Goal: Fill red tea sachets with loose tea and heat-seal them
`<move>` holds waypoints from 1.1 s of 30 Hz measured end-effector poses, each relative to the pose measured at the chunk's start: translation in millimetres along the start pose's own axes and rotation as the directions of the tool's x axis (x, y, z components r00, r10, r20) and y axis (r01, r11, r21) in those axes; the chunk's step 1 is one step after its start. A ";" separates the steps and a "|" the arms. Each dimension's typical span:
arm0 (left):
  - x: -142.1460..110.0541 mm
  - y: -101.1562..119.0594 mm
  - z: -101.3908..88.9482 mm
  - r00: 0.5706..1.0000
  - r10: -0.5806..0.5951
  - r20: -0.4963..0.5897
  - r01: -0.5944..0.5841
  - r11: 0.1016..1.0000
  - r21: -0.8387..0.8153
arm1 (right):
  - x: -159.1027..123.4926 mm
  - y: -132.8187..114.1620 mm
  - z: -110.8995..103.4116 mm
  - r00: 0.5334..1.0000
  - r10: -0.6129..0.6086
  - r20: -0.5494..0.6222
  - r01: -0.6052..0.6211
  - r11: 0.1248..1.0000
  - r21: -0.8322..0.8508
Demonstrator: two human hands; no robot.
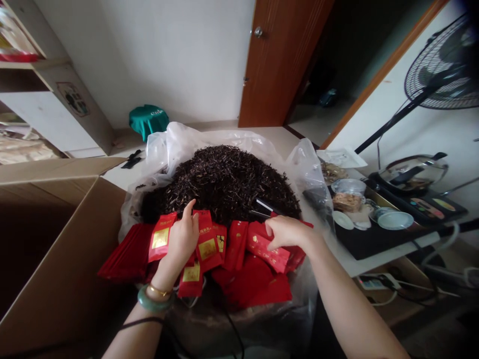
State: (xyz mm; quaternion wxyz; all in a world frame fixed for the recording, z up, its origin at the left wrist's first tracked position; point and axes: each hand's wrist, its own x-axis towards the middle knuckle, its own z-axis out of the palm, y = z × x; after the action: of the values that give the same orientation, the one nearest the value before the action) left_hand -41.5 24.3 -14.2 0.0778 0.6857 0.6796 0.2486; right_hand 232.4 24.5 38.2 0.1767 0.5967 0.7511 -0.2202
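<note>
A heap of dark, twisted dried leaves, probably loose tea [224, 182], fills a clear plastic bag [258, 142]. Small red packets [207, 247] with gold labels lie along its near side. My left hand [183, 234] is among them, index finger stretched upward and nothing visibly held; its other fingers are partly hidden. Beside it stands one gold-labelled packet [160, 238]. On the right, my right hand [286, 233] bends its fingers onto a red packet [267, 252]. Metal tongs [266, 205] with a dark handle point left just beyond that hand; whether it grips them is unclear.
An open cardboard box [71, 239] stands close on the left. At right, a table [400, 242] carries plastic tubs [348, 194] and a dark appliance [426, 199]. A fan [441, 70] and a wooden door [277, 65] are farther back. A green-covered stool [148, 119] stands by the wall.
</note>
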 end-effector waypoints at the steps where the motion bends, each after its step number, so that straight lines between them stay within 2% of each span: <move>1: -0.1 -0.9 1.4 1.000 0.010 -0.013 -0.009 1.000 0.009 | -0.4 -0.2 2.3 1.000 -0.012 0.015 0.012 1.000 -0.012; 6: -0.7 -3.0 6.1 0.992 0.089 -0.087 -0.095 0.993 -0.075 | -5.1 5.5 9.6 0.999 -0.040 0.017 0.040 0.999 -0.006; 9: -1.4 -1.2 7.3 0.971 0.171 -0.170 -0.190 0.977 -0.100 | -7.4 8.0 10.8 0.999 -0.049 -0.014 0.049 0.999 0.001; 13: -5.0 5.7 7.1 0.924 0.287 -0.252 -0.306 0.951 -0.039 | -7.4 7.3 11.2 0.998 -0.051 -0.040 0.051 0.999 0.009; 19: -16.0 22.9 8.9 0.830 0.485 -0.275 -0.519 0.852 -0.067 | -10.0 1.8 5.4 0.998 -0.043 -0.041 0.045 0.998 0.033; 24: -29.9 38.1 10.5 0.739 0.642 -0.204 -0.672 0.725 -0.149 | -16.4 -11.7 1.0 1.000 -0.015 -0.012 0.015 0.998 -0.064; 29: -41.9 47.8 12.3 0.649 0.752 -0.115 -0.758 0.624 -0.192 | -20.0 -18.3 7.7 0.999 0.041 -0.030 -0.044 0.990 -0.131; 33: -43.9 49.1 15.8 0.640 0.760 -0.110 -0.764 0.616 -0.191 | -22.4 -17.3 9.1 0.998 0.052 -0.047 -0.057 0.990 -0.127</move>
State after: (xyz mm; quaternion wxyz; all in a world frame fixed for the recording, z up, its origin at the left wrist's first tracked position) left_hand 11.5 -17.9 -16.4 0.0342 0.8937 0.2933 0.3378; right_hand 220.6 -2.1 44.4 0.2040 0.6092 0.7508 -0.1534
